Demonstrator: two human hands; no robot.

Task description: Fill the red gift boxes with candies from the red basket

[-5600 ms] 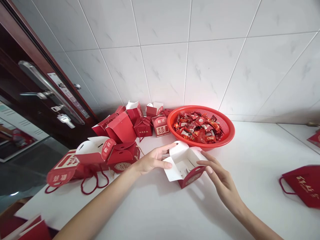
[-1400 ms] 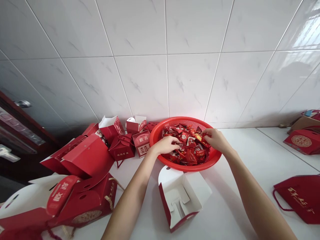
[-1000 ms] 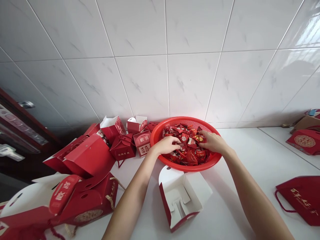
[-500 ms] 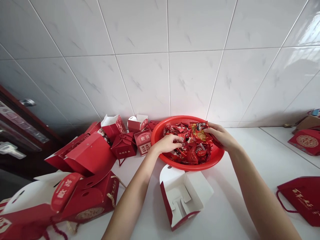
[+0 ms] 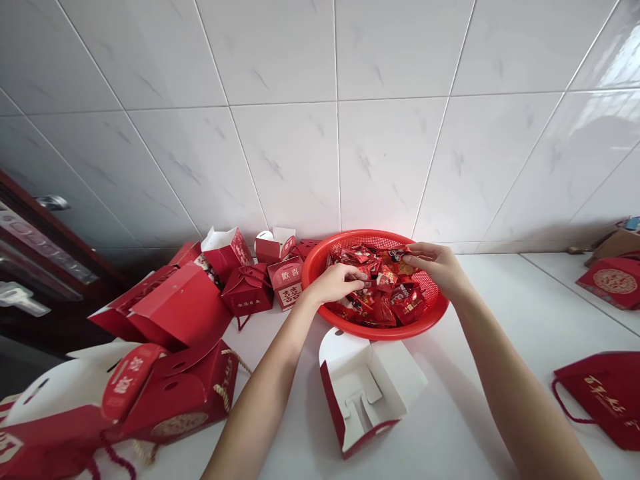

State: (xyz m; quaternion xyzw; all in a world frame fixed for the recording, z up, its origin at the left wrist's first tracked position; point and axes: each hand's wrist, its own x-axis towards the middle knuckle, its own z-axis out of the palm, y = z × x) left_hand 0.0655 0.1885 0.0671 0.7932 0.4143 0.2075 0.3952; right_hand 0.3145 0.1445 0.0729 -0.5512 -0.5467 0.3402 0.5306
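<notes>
One red plastic basket [image 5: 380, 334], oval, with perforated walls, standing on the white surface [image 5: 297, 427] near the tiled wall [image 5: 280, 160]; it holds a heap of wrapped sweets [image 5: 384, 312], mostly red, some with gold. One left hand [image 5: 335, 283], reaching over the basket's left rim, fingers bent and narrowly set among the sweets; whether it grips one, cannot tell. One right hand [image 5: 440, 268], over the basket's right rim, fingers extended and thumb slightly apart, fingertips at the sweets on that side; a firm hold cannot be told. One open box [image 5: 373, 387], red outside and white inside, flaps spread, lies just in front of the basket, its cut inner tabs showing. Just left of the basket: one small printed box [image 5: 287, 285], upright, with pale characters; beyond it, one corded box [image 5: 249, 293], dark red and closed. Farther left of the basket: one tall red carton [image 5: 183, 303], and, nearer the camera, one rope-handled box [image 5: 195, 400] with a round gold emblem, beside a white-lined open carton [image 5: 65, 393]. Well apart to the right of the basket: one dark red bag [image 5: 605, 393] with gold characters and a cord handle, and, farther back, one emblem box [image 5: 611, 281].
</notes>
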